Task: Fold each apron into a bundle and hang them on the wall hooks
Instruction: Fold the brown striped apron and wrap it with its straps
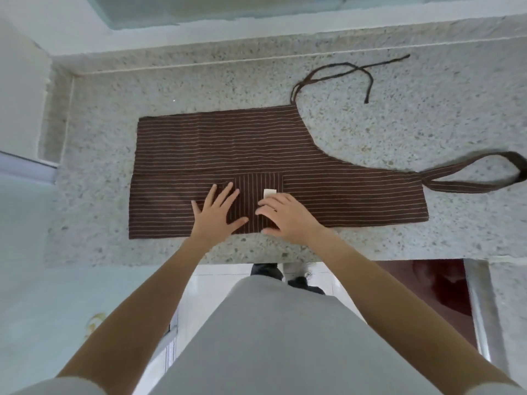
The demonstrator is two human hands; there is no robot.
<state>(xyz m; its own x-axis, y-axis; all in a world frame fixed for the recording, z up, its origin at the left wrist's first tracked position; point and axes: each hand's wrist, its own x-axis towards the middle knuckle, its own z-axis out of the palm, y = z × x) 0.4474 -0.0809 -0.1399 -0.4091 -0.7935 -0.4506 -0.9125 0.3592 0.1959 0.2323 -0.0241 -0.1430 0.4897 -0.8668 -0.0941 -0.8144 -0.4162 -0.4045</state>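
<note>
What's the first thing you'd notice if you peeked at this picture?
A big brown striped apron lies flat on the speckled counter, right in the middle. Two hands press on its near edge: the left hand spread flat, the right hand beside it over the pocket. The neck loop trails off right.

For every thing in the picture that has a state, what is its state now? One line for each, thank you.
Apron: folded once lengthwise, lying flat on the counter, not yet a bundle.
Waist ties: loose, spread on the counter.
Neck loop: lying flat, stretched to the right.
Left hand: open, fingers spread, pressing the apron.
Right hand: fingers relaxed, resting on the apron near the label.
</note>
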